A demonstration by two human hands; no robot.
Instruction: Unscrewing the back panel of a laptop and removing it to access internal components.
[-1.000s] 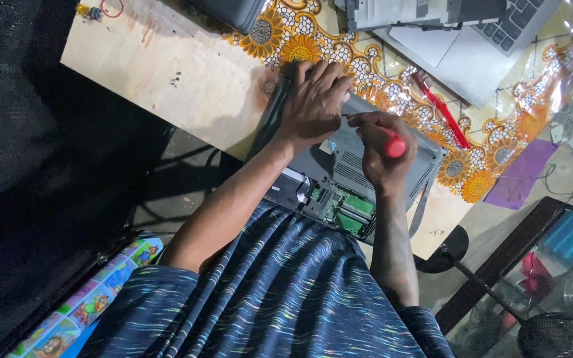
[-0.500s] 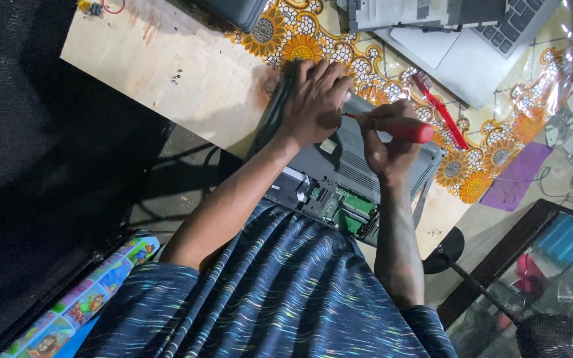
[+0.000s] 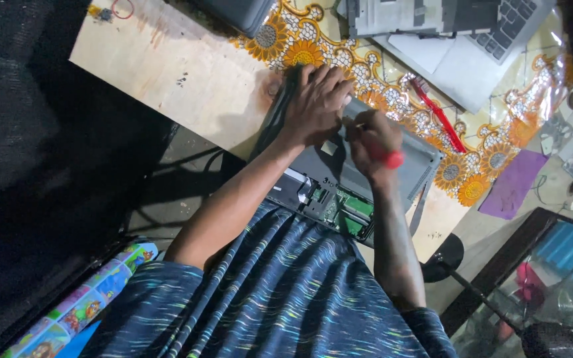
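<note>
Looking down from the head camera at a wooden table (image 3: 160, 66), partly covered by a cloth (image 3: 392, 86) printed with orange sunflowers. At the far left the floor is dark, with a bright cartoon-printed strip (image 3: 81, 305) near the person's knee. Moving right, the left hand (image 3: 316, 103) lies flat, fingers spread, pressing on the upturned underside of a grey laptop (image 3: 359, 179) that sits at the table's near edge; it holds nothing. Just beside it, touching the same panel, the right hand (image 3: 373, 139) is closed around a red-handled screwdriver (image 3: 387, 158), tip down at the panel; the tip itself is hidden. Nearer the person, a bay in the laptop shows green circuit boards (image 3: 349, 215). The step appears to be working a screw in the base, which calls for steady downward pressure while the left hand braces. Further right lie a red pen-like tool (image 3: 438, 114), another open laptop (image 3: 479, 46) and a purple sheet (image 3: 513, 184).
</note>
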